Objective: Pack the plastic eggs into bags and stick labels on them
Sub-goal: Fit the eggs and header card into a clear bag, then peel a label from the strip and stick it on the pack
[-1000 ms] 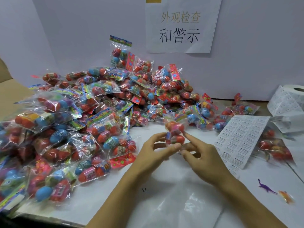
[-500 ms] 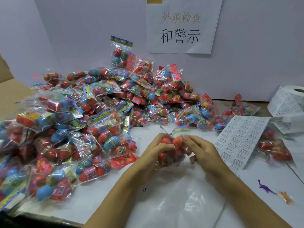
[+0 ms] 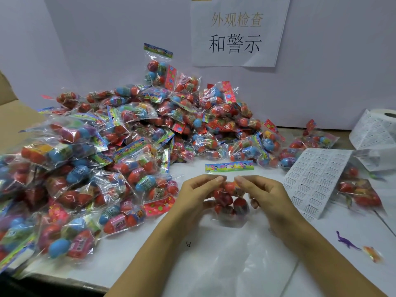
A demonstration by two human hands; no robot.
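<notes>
A clear bag of red plastic eggs (image 3: 230, 199) hangs between my two hands over the white table, its colourful header card (image 3: 229, 167) standing upright on top. My left hand (image 3: 197, 194) pinches the bag's upper left side. Its upper right side is pinched by my right hand (image 3: 265, 195). A sheet of white warning labels (image 3: 315, 179) lies just to the right of my right hand. A roll of the same labels (image 3: 377, 131) stands at the far right.
A large pile of filled egg bags (image 3: 120, 151) covers the left and back of the table (image 3: 246, 264). More bags (image 3: 360, 191) lie at the right under the label sheet. A purple toy dinosaur (image 3: 347, 241) and an orange toy (image 3: 372, 252) lie front right. A paper sign (image 3: 237, 31) hangs on the back wall.
The bag has turned upright: its header card, tipped over half a second ago, now stands straight above my fingers. Both hands have shifted from wrapping the bag to pinching its top.
</notes>
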